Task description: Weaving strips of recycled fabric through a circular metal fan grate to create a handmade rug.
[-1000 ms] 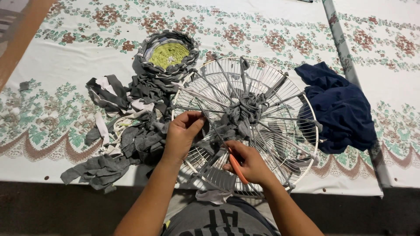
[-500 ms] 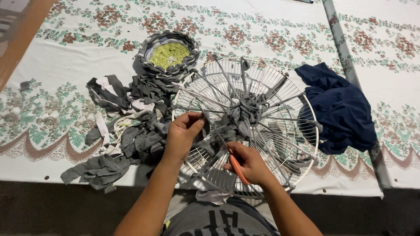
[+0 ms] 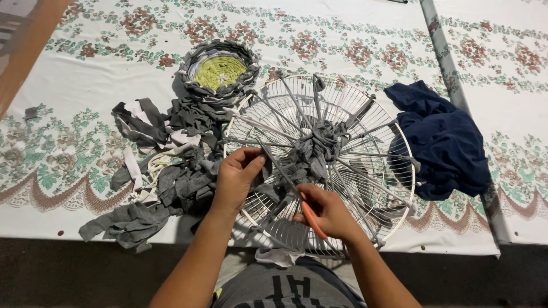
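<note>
Wire fan guard (image 3: 365, 122) lies flat on the near part of the table (image 3: 342, 40), which is covered by a white cloth printed with flowers; its near rim hangs a little past the table edge, close to the person's lap. Grey fabric strips (image 3: 274, 128) run like spokes from the rim to the hub, where they bunch into a grey woven knot (image 3: 319, 145). The left hand (image 3: 237, 179) rests on the left part of the guard, thumb and fingers pinched narrowly on one grey strip that slants across the wires. The right hand (image 3: 328, 211) sits over the lower middle of the guard, curled closed around a thin orange tool (image 3: 313, 219) whose end points toward the person; what kind of tool it is cannot be told. The two hands are near each other but not touching. Just left of the guard lies a loose pile of grey and white fabric scraps (image 3: 165, 177). Beyond that pile, touching the guard's far left rim, sits a small round woven piece (image 3: 220, 71) with a yellow-green centre and a grey border. A crumpled dark blue cloth (image 3: 445, 142) lies against the guard's right side.
</note>
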